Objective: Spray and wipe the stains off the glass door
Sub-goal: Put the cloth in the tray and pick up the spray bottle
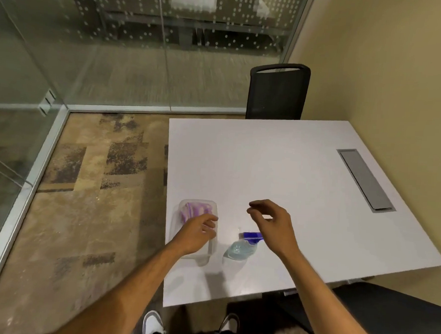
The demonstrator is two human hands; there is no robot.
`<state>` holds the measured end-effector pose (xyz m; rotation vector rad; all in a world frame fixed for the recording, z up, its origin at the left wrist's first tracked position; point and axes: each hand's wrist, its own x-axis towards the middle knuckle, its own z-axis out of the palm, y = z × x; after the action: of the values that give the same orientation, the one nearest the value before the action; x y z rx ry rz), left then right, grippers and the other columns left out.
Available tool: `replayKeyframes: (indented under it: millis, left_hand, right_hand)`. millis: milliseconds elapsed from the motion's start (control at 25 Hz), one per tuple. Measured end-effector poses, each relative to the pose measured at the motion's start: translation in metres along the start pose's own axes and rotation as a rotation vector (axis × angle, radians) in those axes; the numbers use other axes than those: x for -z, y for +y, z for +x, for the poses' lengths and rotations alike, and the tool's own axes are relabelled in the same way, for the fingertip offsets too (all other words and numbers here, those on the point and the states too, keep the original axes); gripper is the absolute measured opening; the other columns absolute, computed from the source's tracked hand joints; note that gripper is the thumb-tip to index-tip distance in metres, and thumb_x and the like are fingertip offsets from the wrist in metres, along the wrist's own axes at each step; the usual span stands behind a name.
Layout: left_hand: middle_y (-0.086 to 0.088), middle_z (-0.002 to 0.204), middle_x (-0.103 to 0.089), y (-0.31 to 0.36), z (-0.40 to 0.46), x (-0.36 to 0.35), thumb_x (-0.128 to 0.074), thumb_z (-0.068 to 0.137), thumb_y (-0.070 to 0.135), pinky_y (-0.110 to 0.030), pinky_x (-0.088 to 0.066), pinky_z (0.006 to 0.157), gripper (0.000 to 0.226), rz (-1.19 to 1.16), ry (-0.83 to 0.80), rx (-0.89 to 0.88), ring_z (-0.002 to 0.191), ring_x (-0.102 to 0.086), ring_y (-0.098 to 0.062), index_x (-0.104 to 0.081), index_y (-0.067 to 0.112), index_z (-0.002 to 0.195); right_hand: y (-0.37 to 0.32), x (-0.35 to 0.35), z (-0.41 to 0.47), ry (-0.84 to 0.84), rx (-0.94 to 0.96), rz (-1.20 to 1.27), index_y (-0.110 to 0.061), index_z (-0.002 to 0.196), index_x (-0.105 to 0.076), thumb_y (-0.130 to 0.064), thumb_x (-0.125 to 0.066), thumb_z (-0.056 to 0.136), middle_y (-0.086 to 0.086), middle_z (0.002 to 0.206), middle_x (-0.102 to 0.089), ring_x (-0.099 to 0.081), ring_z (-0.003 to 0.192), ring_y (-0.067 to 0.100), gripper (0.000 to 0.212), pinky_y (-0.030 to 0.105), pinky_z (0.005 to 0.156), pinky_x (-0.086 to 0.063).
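A clear spray bottle (240,248) with pale blue liquid and a blue trigger head stands on the white table (290,170). Left of it, a clear plastic tray (211,245) holds a folded purple cloth (194,209). My left hand (198,232) hovers over the tray just below the cloth, fingers apart, holding nothing. My right hand (272,223) is above and right of the bottle's head, fingers curled and apart, empty. The glass door (19,84) stands at the far left, with a glass wall (169,49) of white dots beyond.
A black chair (278,92) stands at the table's far side and another dark chair (396,309) at the lower right. A grey cable hatch (365,179) is set in the tabletop. Patterned carpet (98,186) lies between table and glass. A beige wall (398,61) is on the right.
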<state>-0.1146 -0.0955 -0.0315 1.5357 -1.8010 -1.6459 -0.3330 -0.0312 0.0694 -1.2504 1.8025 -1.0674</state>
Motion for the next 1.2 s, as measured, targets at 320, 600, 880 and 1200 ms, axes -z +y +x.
replayKeyframes:
  millis: [320,600,880,1200]
  left_hand:
    - [0.015,0.136,-0.051,-0.011,0.002,-0.096,-0.077,0.093,0.014,-0.028,-0.049,0.102,0.069,0.129,-0.013,0.105,0.127,-0.051,-0.012,-0.047,0.029,0.154]
    - [0.015,0.103,-0.073,-0.021,0.029,-0.134,-0.082,0.077,0.009,-0.014,-0.054,0.076,0.056,-0.038,0.042,0.101,0.095,-0.069,-0.007,-0.063,0.051,0.110]
    - [0.014,0.090,-0.071,-0.015,0.045,-0.150,-0.082,0.090,0.019,-0.004,-0.046,0.064,0.019,-0.080,0.101,0.161,0.082,-0.067,-0.003,-0.072,0.028,0.104]
    - [0.030,0.089,-0.071,0.032,0.020,-0.078,-0.085,0.088,0.025,0.003,-0.044,0.071,0.033,-0.040,0.099,0.035,0.085,-0.064,0.016,-0.067,0.053,0.089]
  right_hand:
    - [0.083,0.044,-0.001,-0.417,-0.074,-0.130,-0.040,0.134,-0.055,-0.034,-0.077,0.084,-0.024,0.129,-0.063,-0.055,0.120,-0.008,0.055,0.009,0.090,-0.039]
    - [0.114,0.019,0.005,-0.384,-0.030,-0.015,-0.041,0.112,-0.070,-0.014,-0.072,0.089,-0.023,0.112,-0.071,-0.066,0.108,0.006,0.036,0.030,0.093,-0.055]
    - [0.109,0.014,0.009,-0.281,0.084,-0.073,-0.021,0.107,-0.074,-0.009,-0.066,0.096,-0.013,0.101,-0.075,-0.070,0.095,0.006,0.019,0.024,0.085,-0.055]
    - [0.030,0.022,0.019,-0.265,0.271,-0.116,-0.020,0.112,-0.075,-0.014,-0.068,0.094,-0.012,0.102,-0.077,-0.070,0.094,0.004,0.019,0.019,0.084,-0.054]
